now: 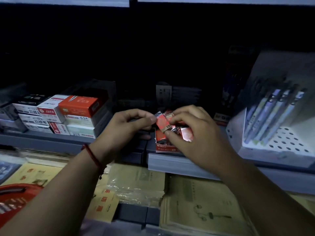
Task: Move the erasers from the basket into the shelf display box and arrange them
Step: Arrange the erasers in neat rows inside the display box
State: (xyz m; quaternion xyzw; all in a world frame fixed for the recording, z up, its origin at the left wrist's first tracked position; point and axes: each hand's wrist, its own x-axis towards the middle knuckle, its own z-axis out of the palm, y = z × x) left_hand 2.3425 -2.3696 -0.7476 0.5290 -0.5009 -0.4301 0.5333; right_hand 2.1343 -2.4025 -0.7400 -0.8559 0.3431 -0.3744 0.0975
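Both hands are raised to a dim shelf. My right hand (pixel 192 132) holds a small bunch of red-wrapped erasers (pixel 186 135) just above the red display box (pixel 166 148) on the shelf. My left hand (pixel 129 124) pinches the top end of one red eraser (pixel 161 122) from that bunch between thumb and forefinger. More erasers lie in the box under my right hand, mostly hidden. The red basket (pixel 15 200) shows at the lower left, partly covered by my left forearm.
Stacked pen-refill boxes (pixel 68 114) fill the shelf left of my hands. A white pen display rack (pixel 279 123) stands to the right. Packs of yellow paper (pixel 201 206) lie on the lower shelf beneath my arms. The grey shelf edge (pixel 179 163) runs under the display box.
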